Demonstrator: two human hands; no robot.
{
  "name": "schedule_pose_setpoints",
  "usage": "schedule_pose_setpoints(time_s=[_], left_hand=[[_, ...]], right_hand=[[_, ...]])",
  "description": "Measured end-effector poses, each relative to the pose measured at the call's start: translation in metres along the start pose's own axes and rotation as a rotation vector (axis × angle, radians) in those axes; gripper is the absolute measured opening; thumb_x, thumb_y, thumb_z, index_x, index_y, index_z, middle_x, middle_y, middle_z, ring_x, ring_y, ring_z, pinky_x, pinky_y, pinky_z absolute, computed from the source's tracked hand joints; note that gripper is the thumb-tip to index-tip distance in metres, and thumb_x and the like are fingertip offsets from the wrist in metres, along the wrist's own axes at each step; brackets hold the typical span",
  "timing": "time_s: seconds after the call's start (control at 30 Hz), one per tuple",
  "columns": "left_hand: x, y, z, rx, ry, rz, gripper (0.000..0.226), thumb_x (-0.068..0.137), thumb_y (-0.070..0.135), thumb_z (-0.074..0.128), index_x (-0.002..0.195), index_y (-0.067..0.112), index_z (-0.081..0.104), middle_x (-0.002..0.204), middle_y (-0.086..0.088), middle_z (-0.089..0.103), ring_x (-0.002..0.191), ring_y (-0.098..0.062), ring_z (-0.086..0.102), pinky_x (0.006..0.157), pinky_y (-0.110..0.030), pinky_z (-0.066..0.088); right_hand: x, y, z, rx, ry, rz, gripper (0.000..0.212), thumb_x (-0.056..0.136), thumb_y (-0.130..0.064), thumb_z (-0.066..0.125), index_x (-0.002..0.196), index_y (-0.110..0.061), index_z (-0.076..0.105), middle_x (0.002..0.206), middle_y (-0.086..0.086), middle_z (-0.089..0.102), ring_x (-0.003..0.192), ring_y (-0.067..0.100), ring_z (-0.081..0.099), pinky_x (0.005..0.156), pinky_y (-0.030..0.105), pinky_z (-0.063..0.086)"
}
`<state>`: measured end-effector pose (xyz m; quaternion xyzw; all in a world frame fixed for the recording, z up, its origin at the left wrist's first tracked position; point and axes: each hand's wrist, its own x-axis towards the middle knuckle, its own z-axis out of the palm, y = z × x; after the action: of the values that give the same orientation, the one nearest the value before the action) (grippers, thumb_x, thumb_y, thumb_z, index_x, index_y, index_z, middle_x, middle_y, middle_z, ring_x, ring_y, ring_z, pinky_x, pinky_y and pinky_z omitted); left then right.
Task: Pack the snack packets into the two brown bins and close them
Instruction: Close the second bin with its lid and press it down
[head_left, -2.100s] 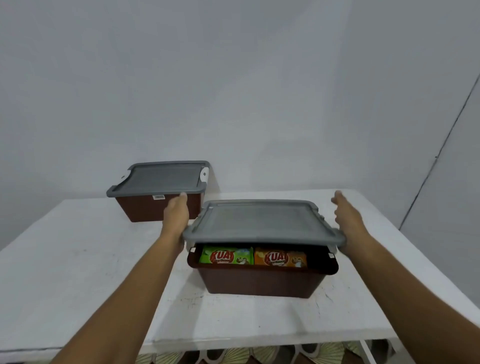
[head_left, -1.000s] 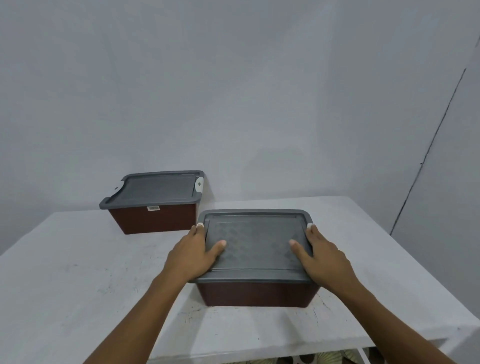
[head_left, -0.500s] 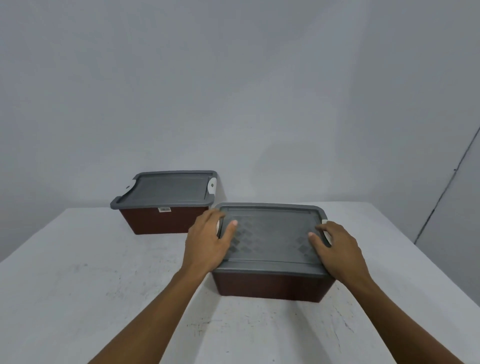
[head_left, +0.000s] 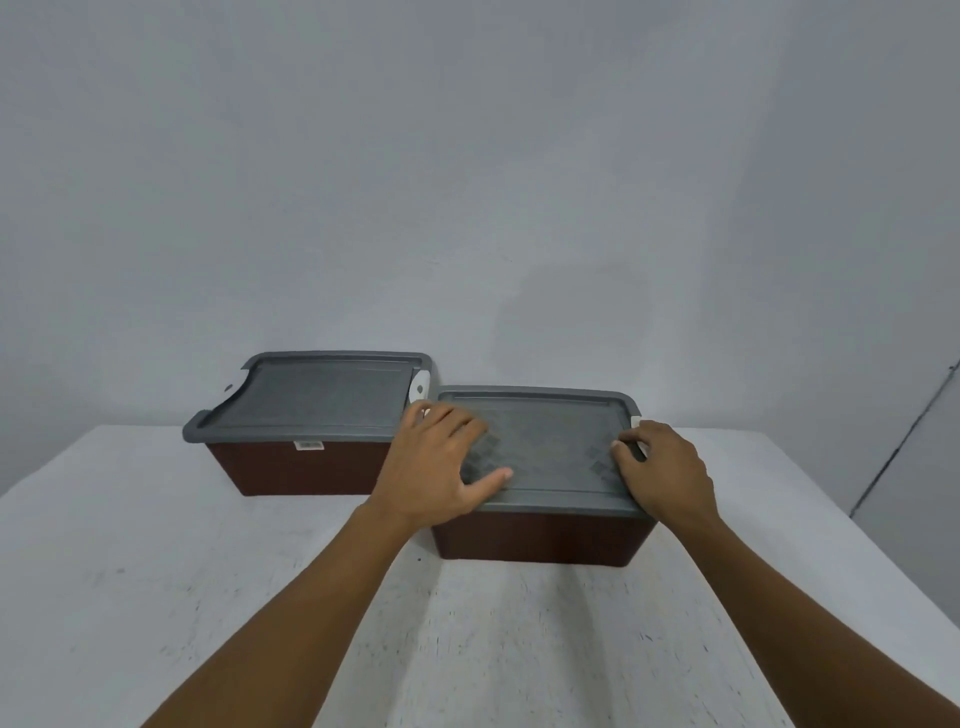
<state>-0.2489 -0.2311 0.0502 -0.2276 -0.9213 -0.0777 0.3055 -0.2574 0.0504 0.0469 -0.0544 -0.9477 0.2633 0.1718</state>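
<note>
Two brown bins with grey lids stand on the white table. The near bin (head_left: 540, 538) carries its grey lid (head_left: 550, 447) flat on top. My left hand (head_left: 431, 467) lies on the lid's left side, thumb stretched across the top. My right hand (head_left: 667, 475) lies on the lid's right side, fingers near a white latch (head_left: 636, 422). The far bin (head_left: 296, 470) sits to the left, lid (head_left: 317, 397) on, with a white latch (head_left: 418, 387) at its right end. No snack packets are visible.
The white table (head_left: 156, 571) reaches a grey wall right behind the bins. Its right edge runs diagonally at the far right. The two bins stand almost touching at their near corners.
The lid came down onto the near bin, hiding the packets. Both hands moved from its edges onto its top. The near bin now sits farther back, beside the far bin.
</note>
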Motion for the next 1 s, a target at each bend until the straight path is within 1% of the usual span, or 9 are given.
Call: schedule_pose_setpoints(time_s=[0.23,0.4,0.53,0.67,0.77,0.8,0.87,0.93,1.0], left_hand=[[0.038,-0.018,0.029,0.218,-0.129,-0.316,0.061,0.092,0.058,0.024,0.110,0.020,0.068,0.129,-0.004,0.062,0.126,-0.024,0.050,0.115,-0.055,0.010],[0.062,-0.031,0.042,0.188,-0.202,-0.414,0.066,0.089,0.062,0.017,0.098,0.018,0.066,0.099,-0.002,0.068,0.102,-0.020,0.062,0.117,-0.050,0.020],[0.073,-0.039,0.050,0.205,-0.219,-0.404,0.064,0.089,0.063,0.021,0.100,0.018,0.065,0.098,-0.002,0.068,0.101,-0.020,0.062,0.114,-0.050,0.026],[0.071,-0.037,0.053,0.172,-0.224,-0.439,0.059,0.089,0.061,0.026,0.100,0.018,0.064,0.099,-0.001,0.066,0.097,-0.021,0.061,0.098,-0.046,0.042],[0.071,-0.037,0.052,0.122,-0.194,-0.476,0.054,0.089,0.060,0.029,0.102,0.019,0.062,0.097,-0.001,0.066,0.090,-0.023,0.062,0.082,-0.041,0.052],[0.070,-0.037,0.053,0.115,-0.198,-0.479,0.054,0.089,0.061,0.029,0.103,0.019,0.061,0.097,-0.001,0.066,0.089,-0.023,0.062,0.084,-0.042,0.052],[0.071,-0.038,0.054,0.129,-0.218,-0.472,0.057,0.089,0.062,0.027,0.108,0.019,0.061,0.099,-0.002,0.067,0.094,-0.023,0.063,0.103,-0.052,0.041],[0.071,-0.036,0.053,0.159,-0.213,-0.480,0.061,0.088,0.061,0.024,0.115,0.019,0.060,0.102,-0.001,0.067,0.101,-0.023,0.063,0.114,-0.059,0.020],[0.068,-0.035,0.051,0.180,-0.170,-0.494,0.063,0.087,0.060,0.025,0.121,0.018,0.058,0.111,-0.002,0.066,0.108,-0.023,0.061,0.115,-0.058,0.019]], right_hand=[[0.061,-0.005,0.021,-0.027,0.003,-0.033,0.028,0.093,-0.035,0.053,0.113,-0.022,0.067,0.122,-0.001,0.062,0.102,0.021,0.060,0.084,0.035,0.046],[0.091,-0.007,0.032,-0.021,0.007,-0.050,0.028,0.093,-0.032,0.053,0.114,-0.019,0.067,0.121,0.002,0.063,0.102,0.022,0.060,0.085,0.034,0.047],[0.108,-0.002,0.041,0.007,0.000,-0.063,0.028,0.094,-0.033,0.054,0.115,-0.018,0.065,0.122,0.002,0.062,0.102,0.022,0.060,0.087,0.035,0.048],[0.110,0.006,0.047,0.027,0.019,-0.075,0.025,0.094,-0.032,0.055,0.110,-0.016,0.066,0.115,0.003,0.063,0.091,0.017,0.056,0.084,0.033,0.049],[0.106,0.007,0.048,0.004,0.170,-0.170,0.021,0.093,-0.025,0.054,0.096,-0.011,0.069,0.102,0.005,0.066,0.086,0.019,0.056,0.078,0.036,0.051],[0.105,0.008,0.048,-0.020,0.244,-0.215,0.019,0.092,-0.021,0.054,0.091,-0.010,0.069,0.096,0.006,0.067,0.084,0.021,0.056,0.074,0.039,0.050],[0.100,0.006,0.048,-0.099,0.346,-0.259,0.023,0.093,-0.019,0.048,0.081,-0.010,0.066,0.076,0.005,0.063,0.068,0.022,0.054,0.067,0.038,0.046],[0.096,0.001,0.045,-0.178,0.340,-0.245,0.029,0.094,-0.020,0.041,0.075,-0.009,0.060,0.059,0.002,0.054,0.052,0.020,0.047,0.060,0.033,0.040],[0.093,-0.004,0.044,-0.224,0.309,-0.205,0.028,0.096,-0.019,0.042,0.077,-0.008,0.059,0.056,0.001,0.051,0.047,0.018,0.044,0.054,0.028,0.035]])
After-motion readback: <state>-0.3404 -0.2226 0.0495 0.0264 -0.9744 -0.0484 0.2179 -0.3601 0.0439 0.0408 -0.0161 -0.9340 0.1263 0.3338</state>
